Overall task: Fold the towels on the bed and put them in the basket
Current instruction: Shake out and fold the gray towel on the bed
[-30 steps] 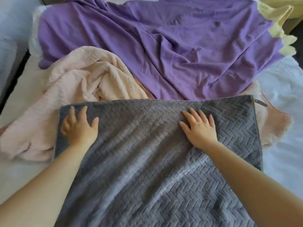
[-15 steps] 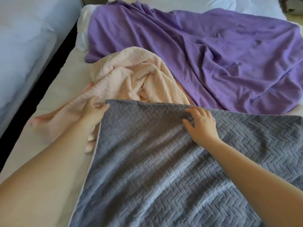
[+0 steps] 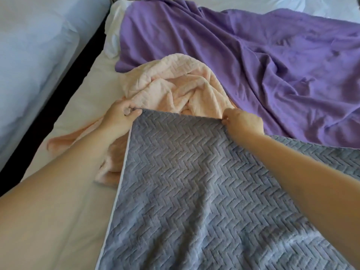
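"Over the pink towel's (image 3: pixel 175 88) near side, what do you see?"

"I see the grey towel (image 3: pixel 194 191), herringbone-ribbed with a pale strip down its left edge. It is spread on the bed (image 3: pixel 87 94) and overlaps the pink towel. My left hand (image 3: pixel 118 115) pinches its far left corner. My right hand (image 3: pixel 243 121) pinches its far edge, just in front of the pink towel."

"And beyond?"

"A rumpled purple sheet (image 3: pixel 253 65), behind the pink towel."

Left hand (image 3: pixel 119 118) pinching, right hand (image 3: pixel 243 122) pinching
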{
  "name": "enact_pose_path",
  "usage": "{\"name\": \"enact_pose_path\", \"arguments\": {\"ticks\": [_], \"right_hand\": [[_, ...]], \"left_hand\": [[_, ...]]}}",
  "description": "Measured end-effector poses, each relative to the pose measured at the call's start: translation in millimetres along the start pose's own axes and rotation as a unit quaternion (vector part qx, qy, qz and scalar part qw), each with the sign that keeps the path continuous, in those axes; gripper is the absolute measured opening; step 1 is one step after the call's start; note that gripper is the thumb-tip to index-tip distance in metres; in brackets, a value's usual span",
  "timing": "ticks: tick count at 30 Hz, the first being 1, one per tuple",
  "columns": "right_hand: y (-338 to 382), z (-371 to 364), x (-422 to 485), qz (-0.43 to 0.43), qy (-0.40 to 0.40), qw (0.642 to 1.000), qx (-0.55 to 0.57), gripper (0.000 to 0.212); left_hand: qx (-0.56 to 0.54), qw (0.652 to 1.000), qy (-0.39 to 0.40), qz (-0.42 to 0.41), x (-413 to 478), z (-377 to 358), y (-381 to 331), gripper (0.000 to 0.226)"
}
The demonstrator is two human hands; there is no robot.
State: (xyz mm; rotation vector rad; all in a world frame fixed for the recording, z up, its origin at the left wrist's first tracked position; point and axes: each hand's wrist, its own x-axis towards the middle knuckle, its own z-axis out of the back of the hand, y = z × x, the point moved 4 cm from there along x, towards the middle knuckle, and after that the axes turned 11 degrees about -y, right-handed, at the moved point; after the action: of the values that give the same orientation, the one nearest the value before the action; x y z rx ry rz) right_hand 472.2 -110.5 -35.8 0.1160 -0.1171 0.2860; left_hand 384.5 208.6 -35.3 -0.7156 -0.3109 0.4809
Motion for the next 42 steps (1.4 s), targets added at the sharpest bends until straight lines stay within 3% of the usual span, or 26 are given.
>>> {"name": "enact_pose_path", "arguments": {"ticks": [2,5,8,12,17,21,24,27,29,32,34,38,42], "right_hand": [[3,-1,12,-0.008,-0.013,1.000,0.016,0.012],[7,-16,7,-0.041,0.010,0.996,0.081,0.012],[9,-29,-19,-0.063,0.030,0.978,0.198,0.032],[24,-18,-91,0.052,-0.045,0.975,0.213,0.050],[50,-38,-218,0.073,0.089,0.980,0.163,0.065],[39,-59,-275,0.046,0.155,0.984,0.072,0.068],[34,-58,-284,0.034,0.153,0.986,0.052,0.066],[46,-40,-296,0.020,0.098,0.989,0.110,0.061],[55,-30,-323,0.025,0.088,0.987,0.136,0.059],[63,-37,-376,0.052,0.157,0.983,0.084,0.062],[63,-40,-394,0.037,0.161,0.984,0.062,0.065],[79,-26,-411,0.021,0.097,0.986,0.132,0.060],[88,-26,-462,0.068,0.172,0.980,0.074,0.062]], "left_hand": [[0.013,1.000,-0.013,0.022,7,1,1,0.007],[0.128,0.991,-0.044,0.018,4,-8,2,0.017],[0.134,0.989,-0.042,0.039,-13,-23,7,0.026],[0.135,0.985,-0.093,0.049,-70,-9,14,0.042],[0.234,0.971,-0.037,-0.031,-208,18,32,0.060],[0.253,0.967,0.028,0.030,-288,33,59,0.069],[0.202,0.968,0.042,0.143,-317,46,79,0.067],[0.162,0.960,0.086,0.213,-346,59,96,0.057],[0.195,0.950,0.130,0.208,-367,71,106,0.055],[0.255,0.939,0.140,0.186,-400,91,123,0.048],[0.240,0.943,0.123,0.194,-419,101,133,0.048],[0.185,0.956,0.112,0.198,-448,117,145,0.046],[0.175,0.950,0.154,0.206,-472,128,143,0.045]]}}
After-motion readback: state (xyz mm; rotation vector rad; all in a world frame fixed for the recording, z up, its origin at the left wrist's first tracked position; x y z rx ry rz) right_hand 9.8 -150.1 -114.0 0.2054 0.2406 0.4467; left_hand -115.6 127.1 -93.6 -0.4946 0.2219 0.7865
